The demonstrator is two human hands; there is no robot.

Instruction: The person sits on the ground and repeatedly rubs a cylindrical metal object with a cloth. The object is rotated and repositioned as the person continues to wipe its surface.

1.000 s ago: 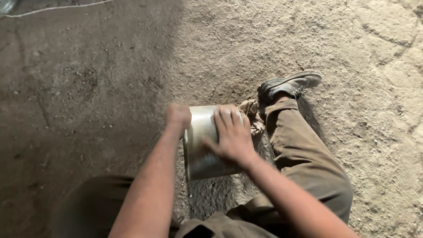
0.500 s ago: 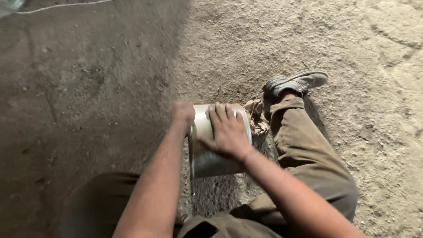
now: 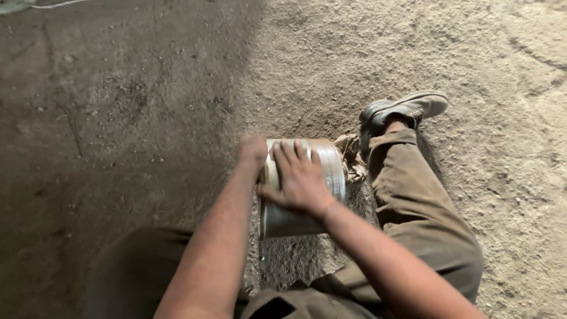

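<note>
Metal can [image 3: 295, 221] lies on its side on the dirt floor [image 3: 118, 118] between the knees, rag [image 3: 351, 156] at its 2 o'clock; right hand [image 3: 301, 180] fingers spread flat on top, left hand [image 3: 253, 150] clenched against its far left edge; judged stiff, smooth-walled, prone to rolling, best gripped at both ends.

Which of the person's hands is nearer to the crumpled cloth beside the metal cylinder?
The right hand. It lies flat on top of the metal cylinder, toward the crumpled cloth at the cylinder's right end. The left hand is at the cylinder's opposite, left end, farther from the cloth.
</note>
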